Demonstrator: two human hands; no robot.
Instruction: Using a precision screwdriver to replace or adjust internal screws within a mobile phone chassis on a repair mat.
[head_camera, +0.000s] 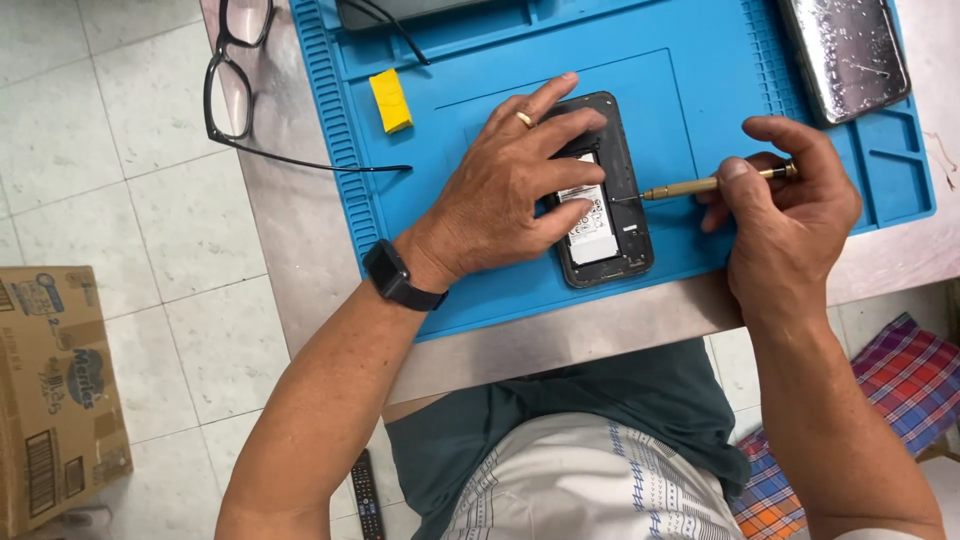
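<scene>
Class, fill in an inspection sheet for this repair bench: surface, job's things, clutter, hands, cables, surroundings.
Surface: blue work mat on a grey table.
Job's things: opened black phone, back off, battery showing; brass screwdriver with tip at the phone's right edge.
Clutter: yellow block, black glasses, shiny metal tray.
Hands: left hand presses the phone down; right hand grips the screwdriver.
Cables: thin black cable at the mat's top edge.
Surroundings: tiled floor, cardboard box, remote control, checked cloth.

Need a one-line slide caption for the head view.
Left hand steadies an opened phone on a blue mat while right hand applies a screwdriver.
</scene>
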